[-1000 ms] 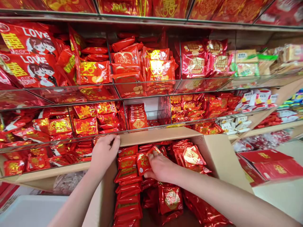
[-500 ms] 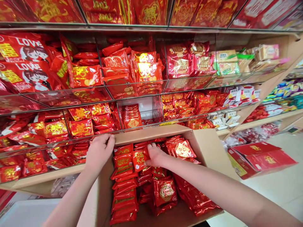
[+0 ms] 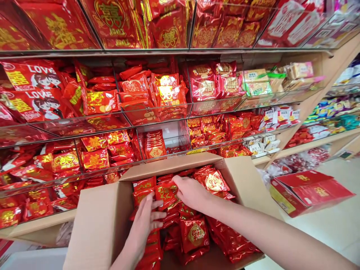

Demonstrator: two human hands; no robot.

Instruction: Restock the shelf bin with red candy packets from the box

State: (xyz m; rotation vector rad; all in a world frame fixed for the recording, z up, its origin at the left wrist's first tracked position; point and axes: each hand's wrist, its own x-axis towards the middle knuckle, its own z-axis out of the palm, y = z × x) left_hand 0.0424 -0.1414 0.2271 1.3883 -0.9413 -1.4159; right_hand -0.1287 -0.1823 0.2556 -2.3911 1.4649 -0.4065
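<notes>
An open cardboard box [image 3: 94, 221] in front of me holds several rows of shiny red snack packets. My right hand [image 3: 189, 190] reaches into it, with thumb and fingers closed on the edge of a red packet [image 3: 166, 193] with gold lettering. My left hand [image 3: 146, 221] hovers over the left row of packets [image 3: 152, 249], fingers spread and slightly blurred, with nothing in it. Whether its fingertips touch the packets I cannot tell. Between the rows, a packet with a round gold emblem [image 3: 194, 233] lies on top of others.
Behind the box stands a shelf [image 3: 36, 221] with clear-walled compartments of red packets. One compartment holds an upright row of red packets [image 3: 154, 144] at its left side. To the right, a red carton [image 3: 312, 191] rests on the pale floor [image 3: 332, 228].
My left hand has left the box's far left corner and moved down into the box beside my right hand. The left flap now lies folded outward. The view has tilted slightly up.
</notes>
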